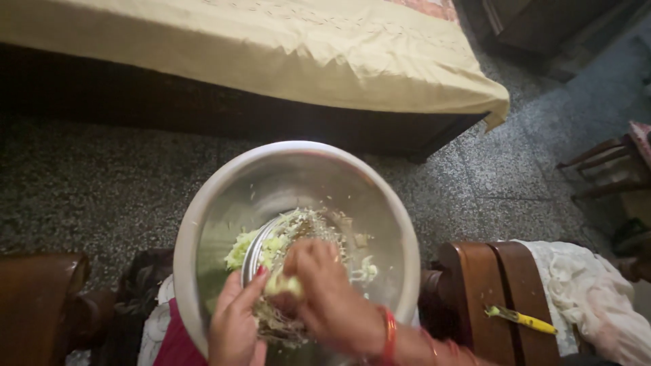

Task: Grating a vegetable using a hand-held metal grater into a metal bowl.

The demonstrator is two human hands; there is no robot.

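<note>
A large steel bowl (pixel 203 203) rests on my lap, tilted toward me. Inside it leans a flat metal grater (pixel 252 256), covered with pale green shreds (pixel 239 248) that also lie on the bowl's bottom. My left hand (pixel 234 325) grips the grater's lower edge and holds it up. My right hand (pixel 325 298), with red bangles on the wrist, presses a small pale green vegetable piece (pixel 283 285) against the grater's face.
A bed with a beige sheet (pixel 305 47) stands ahead across the speckled floor (pixel 102 183). A wooden armrest (pixel 488 285) at my right carries a yellow-handled peeler (pixel 522 318) and a white cloth (pixel 590 298). Another wooden armrest (pixel 34 298) is at my left.
</note>
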